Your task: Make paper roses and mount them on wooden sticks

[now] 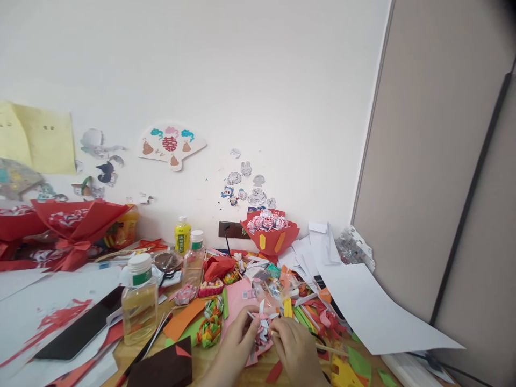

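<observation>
Near the front of the table, my left hand (pixel 237 344) and my right hand (pixel 296 344) face each other with fingers closed. Between them is a small pink-and-white folded paper piece (pixel 264 327) with pointed strips sticking out at its top. My left fingers pinch its left side, and my right fingertips grip its right side. The fingers cover part of it, so its full shape is hidden. Behind it lies a pink paper sheet (pixel 237 295). Left of my left hand sits a green-and-orange folded paper flower (pixel 210 330).
Paper scraps crowd the table. A clear bottle of yellowish liquid (pixel 140 306), a black phone-like slab (pixel 83 325) and a dark brown card (pixel 161 368) lie left. A red-wrapped paper bouquet (pixel 269 231) stands against the wall; white sheets (pixel 382 306) spread right.
</observation>
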`<action>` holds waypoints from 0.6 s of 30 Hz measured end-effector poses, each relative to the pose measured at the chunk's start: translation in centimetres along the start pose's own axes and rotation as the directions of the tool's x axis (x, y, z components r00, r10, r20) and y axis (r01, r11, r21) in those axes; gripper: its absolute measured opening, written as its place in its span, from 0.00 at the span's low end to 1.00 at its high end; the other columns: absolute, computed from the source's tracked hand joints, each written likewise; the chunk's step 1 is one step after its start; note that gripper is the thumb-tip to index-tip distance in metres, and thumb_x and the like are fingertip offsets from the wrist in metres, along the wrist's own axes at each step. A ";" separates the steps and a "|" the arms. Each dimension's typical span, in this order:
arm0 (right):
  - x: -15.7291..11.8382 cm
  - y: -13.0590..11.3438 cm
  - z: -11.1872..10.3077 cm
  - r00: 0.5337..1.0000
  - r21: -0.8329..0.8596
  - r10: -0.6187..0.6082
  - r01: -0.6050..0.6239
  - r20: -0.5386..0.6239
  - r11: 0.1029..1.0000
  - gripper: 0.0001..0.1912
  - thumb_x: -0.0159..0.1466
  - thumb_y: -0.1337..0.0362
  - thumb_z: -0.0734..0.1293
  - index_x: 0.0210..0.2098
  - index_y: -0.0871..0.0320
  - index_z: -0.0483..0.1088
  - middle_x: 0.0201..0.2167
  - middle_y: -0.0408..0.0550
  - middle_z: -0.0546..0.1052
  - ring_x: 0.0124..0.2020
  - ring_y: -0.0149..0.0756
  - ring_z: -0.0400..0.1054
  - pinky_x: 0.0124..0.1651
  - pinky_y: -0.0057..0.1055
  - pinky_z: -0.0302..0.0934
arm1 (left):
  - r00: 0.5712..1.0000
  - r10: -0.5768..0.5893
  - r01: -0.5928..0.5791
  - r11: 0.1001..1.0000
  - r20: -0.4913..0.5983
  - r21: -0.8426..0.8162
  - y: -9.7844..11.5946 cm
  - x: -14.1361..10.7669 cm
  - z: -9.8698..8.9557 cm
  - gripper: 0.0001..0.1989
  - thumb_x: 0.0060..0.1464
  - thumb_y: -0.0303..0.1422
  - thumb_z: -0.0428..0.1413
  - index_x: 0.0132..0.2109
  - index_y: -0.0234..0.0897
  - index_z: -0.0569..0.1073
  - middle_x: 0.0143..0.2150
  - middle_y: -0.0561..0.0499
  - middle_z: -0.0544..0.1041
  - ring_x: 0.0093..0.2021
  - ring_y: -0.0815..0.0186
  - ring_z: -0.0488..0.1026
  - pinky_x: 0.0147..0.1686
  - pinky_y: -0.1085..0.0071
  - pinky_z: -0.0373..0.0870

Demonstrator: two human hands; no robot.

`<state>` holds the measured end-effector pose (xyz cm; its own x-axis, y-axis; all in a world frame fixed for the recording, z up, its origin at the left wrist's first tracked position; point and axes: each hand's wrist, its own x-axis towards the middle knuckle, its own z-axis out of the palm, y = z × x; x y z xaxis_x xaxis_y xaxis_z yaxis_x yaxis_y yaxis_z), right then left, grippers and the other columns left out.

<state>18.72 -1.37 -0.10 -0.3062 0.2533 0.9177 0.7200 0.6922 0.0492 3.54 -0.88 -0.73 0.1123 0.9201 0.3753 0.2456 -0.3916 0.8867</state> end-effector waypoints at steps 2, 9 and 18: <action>-0.1 0.1 0.1 1.000 -0.008 -0.016 0.016 0.004 1.000 0.21 0.71 0.63 0.47 0.28 0.57 0.63 0.19 0.42 0.69 0.19 0.30 0.64 0.23 0.26 0.52 | 1.000 -0.001 0.001 1.000 0.001 -0.001 0.1 0.0 0.0 0.18 0.55 0.46 0.48 0.41 0.36 0.70 0.31 0.52 0.74 0.31 0.64 0.69 0.33 0.71 0.66; -0.6 0.4 0.3 0.996 -0.063 -0.085 0.085 0.006 0.994 0.16 0.69 0.68 0.50 0.33 0.59 0.66 0.21 0.44 0.71 0.21 0.33 0.64 0.25 0.28 0.52 | 1.000 -0.010 0.009 0.999 -0.010 -0.048 -0.4 0.1 0.3 0.19 0.54 0.48 0.49 0.39 0.36 0.70 0.29 0.52 0.74 0.29 0.63 0.70 0.32 0.70 0.67; -0.5 0.4 0.3 0.996 -0.089 -0.056 0.050 -0.066 0.995 0.15 0.69 0.66 0.52 0.33 0.59 0.67 0.22 0.45 0.72 0.22 0.32 0.65 0.26 0.28 0.54 | 0.999 -0.037 0.035 0.993 -0.010 -0.112 0.1 0.0 0.4 0.19 0.52 0.48 0.50 0.39 0.37 0.69 0.30 0.51 0.74 0.30 0.64 0.70 0.31 0.70 0.68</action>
<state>18.95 -1.01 -0.69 -0.3043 0.1684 0.9376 0.7561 0.6413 0.1302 3.95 -0.88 -0.74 0.0937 0.9338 0.3452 0.1404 -0.3557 0.9240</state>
